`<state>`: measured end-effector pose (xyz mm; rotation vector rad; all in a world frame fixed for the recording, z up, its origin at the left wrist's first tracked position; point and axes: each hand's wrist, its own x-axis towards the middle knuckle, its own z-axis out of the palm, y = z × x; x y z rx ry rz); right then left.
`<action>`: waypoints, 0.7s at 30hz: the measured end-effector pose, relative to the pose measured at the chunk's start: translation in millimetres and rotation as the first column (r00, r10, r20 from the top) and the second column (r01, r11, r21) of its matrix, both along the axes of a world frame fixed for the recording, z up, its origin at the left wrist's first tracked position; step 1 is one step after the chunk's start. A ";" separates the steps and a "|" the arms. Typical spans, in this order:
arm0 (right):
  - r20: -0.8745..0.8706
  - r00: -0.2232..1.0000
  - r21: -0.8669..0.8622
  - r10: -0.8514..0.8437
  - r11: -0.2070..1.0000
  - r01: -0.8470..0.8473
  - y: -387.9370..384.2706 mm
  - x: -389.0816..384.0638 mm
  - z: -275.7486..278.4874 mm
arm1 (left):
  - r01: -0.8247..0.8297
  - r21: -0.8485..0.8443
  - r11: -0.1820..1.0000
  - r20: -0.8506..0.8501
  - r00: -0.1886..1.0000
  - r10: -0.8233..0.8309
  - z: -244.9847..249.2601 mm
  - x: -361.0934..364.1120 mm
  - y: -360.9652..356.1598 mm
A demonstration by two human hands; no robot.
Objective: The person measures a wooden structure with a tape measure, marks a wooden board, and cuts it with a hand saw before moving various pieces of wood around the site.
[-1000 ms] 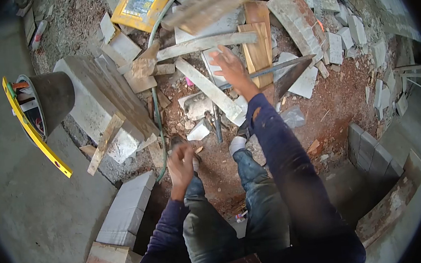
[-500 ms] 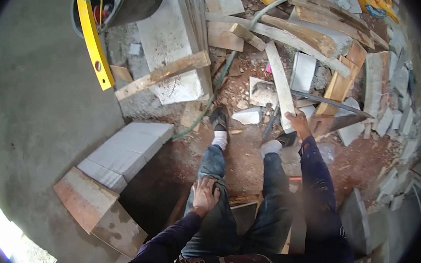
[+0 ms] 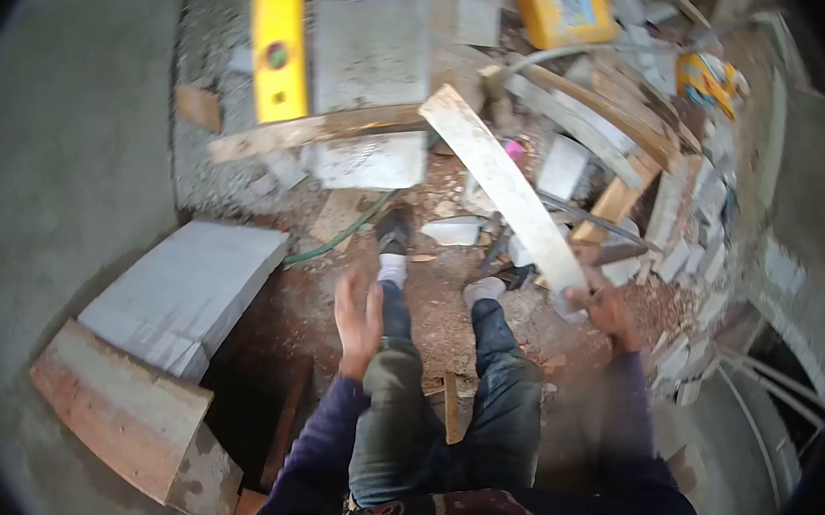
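Note:
My right hand [image 3: 605, 305] grips the lower end of a long, pale, flat strip [image 3: 509, 185]. The strip slants up and to the left from the hand, over the rubble. Raised above my left knee, my left hand [image 3: 359, 316] has its fingers apart and holds nothing. It is slightly blurred. The yellow spirit level [image 3: 279, 53] stands out at the top, its lower end near a wooden batten [image 3: 323, 128].
White blocks [image 3: 184, 282] and a reddish-edged slab [image 3: 116, 406] lie at the left, beside a dark opening. Boards, broken tile [image 3: 454, 230], a green hose [image 3: 351, 231], a yellow jug [image 3: 563, 7] and a yellow bag [image 3: 706, 80] lie ahead and right.
My left hand has lifted off my left thigh and opened. The strip in my right hand has swung from nearly upright to leaning left. The whole view has shifted.

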<state>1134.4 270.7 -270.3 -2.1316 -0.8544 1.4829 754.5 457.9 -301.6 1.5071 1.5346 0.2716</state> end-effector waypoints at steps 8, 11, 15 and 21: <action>0.271 0.730 0.226 0.628 0.695 -0.682 286.3 5.2 -70.8 | -0.322 0.237 0.917 0.119 0.946 0.301 -59.1 -24.8 286.5; 0.344 0.682 0.171 0.646 0.671 -0.722 344.6 -22.6 -74.5 | -0.217 0.249 0.944 0.043 0.976 0.213 -93.3 -65.8 326.2; 0.425 0.664 0.013 0.615 0.730 -0.684 369.7 -35.0 -91.3 | -0.186 0.248 0.951 0.000 0.981 0.192 -106.5 -88.0 335.8; 0.237 0.928 0.262 0.289 0.900 -0.348 306.9 -11.5 -90.1 | -0.208 0.394 0.895 0.085 0.978 0.189 -67.9 -41.6 300.1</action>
